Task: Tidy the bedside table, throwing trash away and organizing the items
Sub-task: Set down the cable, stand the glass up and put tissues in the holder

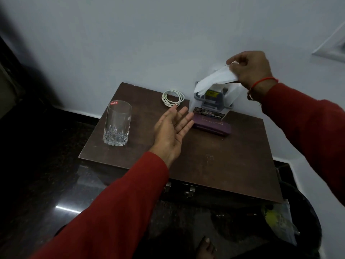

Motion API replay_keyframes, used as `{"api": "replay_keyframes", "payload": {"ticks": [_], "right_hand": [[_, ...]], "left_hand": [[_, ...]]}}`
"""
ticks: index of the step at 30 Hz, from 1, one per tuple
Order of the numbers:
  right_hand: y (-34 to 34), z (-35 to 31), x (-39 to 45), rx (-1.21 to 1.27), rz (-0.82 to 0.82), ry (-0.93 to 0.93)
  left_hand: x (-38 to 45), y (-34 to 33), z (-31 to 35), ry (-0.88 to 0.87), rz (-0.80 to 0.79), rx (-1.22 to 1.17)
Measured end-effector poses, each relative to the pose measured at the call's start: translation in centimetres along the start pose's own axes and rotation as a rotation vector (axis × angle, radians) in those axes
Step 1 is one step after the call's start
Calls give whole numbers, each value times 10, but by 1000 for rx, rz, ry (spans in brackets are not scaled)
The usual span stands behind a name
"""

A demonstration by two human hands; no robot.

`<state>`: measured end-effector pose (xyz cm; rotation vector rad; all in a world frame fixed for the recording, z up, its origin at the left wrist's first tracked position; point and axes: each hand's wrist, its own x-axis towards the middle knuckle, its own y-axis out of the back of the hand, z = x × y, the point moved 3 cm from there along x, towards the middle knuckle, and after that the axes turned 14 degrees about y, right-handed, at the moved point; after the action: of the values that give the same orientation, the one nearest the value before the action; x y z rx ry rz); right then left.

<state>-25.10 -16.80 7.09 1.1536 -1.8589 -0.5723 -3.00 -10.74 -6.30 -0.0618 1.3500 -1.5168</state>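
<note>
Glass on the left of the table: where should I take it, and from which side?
Wrap the grip around the smooth upper wall of the glass, coming from its right, where the open left hand already is. It stands upright and apart from the cable; the cut base is uneven.

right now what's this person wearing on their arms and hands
Both arms wear long red sleeves reaching the wrists. The left hand is bare, without rings or gloves. The right hand is bare too, with a thin red thread bracelet around its wrist.

A dark brown wooden table (214, 161) stands against a pale far wall (130, 34), on a glossy dark stone floor (46, 184).
</note>
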Motion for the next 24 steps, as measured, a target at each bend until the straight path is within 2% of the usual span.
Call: {"api": "replay_keyframes", "payload": {"ticks": [4, 12, 17, 20, 24], "right_hand": [[-8, -7, 7, -132, -21, 98], [-24, 13, 15, -393, -191, 247], [-24, 6, 16, -405, -215, 303], [-29, -8, 17, -338, -221, 251], [-43, -13, 22, -187, -264, 70]], "left_hand": [[-1, 1, 1, -4, 10, 14], [-4, 0, 4, 3, 22, 70], [-5, 0, 5, 9, 31, 87], [-6, -1, 4, 8, 38, 97], [-7, -1, 3, 15, 42, 111]]}}
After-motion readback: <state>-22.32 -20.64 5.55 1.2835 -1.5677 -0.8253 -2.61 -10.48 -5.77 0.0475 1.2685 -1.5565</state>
